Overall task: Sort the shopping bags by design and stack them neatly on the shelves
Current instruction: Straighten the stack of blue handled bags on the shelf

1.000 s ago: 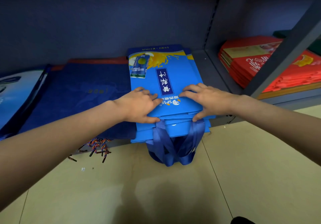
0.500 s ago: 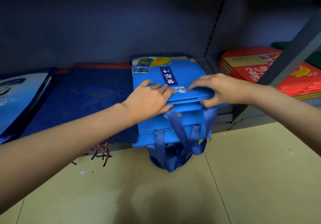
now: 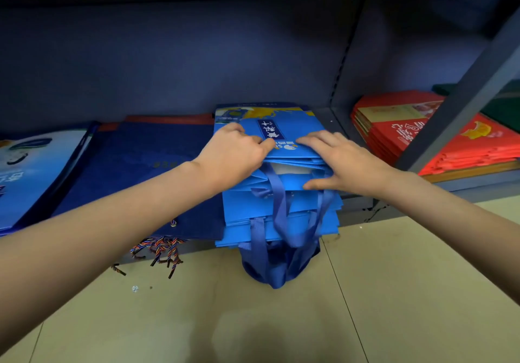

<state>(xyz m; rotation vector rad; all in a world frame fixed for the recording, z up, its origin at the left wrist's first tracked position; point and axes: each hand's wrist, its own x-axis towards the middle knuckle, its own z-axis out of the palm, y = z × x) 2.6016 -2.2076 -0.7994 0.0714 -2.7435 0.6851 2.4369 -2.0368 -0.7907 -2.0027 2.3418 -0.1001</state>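
Two hands on one stack, so here's how I'd finish squaring it. Only the head view to go on: the light blue bags point(image 3: 281, 205) sit on the bottom shelf point(image 3: 354, 203), right of the navy bags point(image 3: 140, 171), with the red bags point(image 3: 439, 137) in the next bay to the right, well apart. Your left hand point(image 3: 233, 154) has its fingers curled onto the near edge of the top bag point(image 3: 284, 137), pinching it; your right hand point(image 3: 340, 160) lies flat and spread, thumb against the layers below.

The top few bags sit further back than the lower ones, so I'd guess the near edges need lining up. Press down with the flat right hand while you slide. The ribbon handles point(image 3: 278, 253) dangle over the shelf lip to the floor point(image 3: 394, 292); tuck them in or they'll likely snag and drag the pile crooked.
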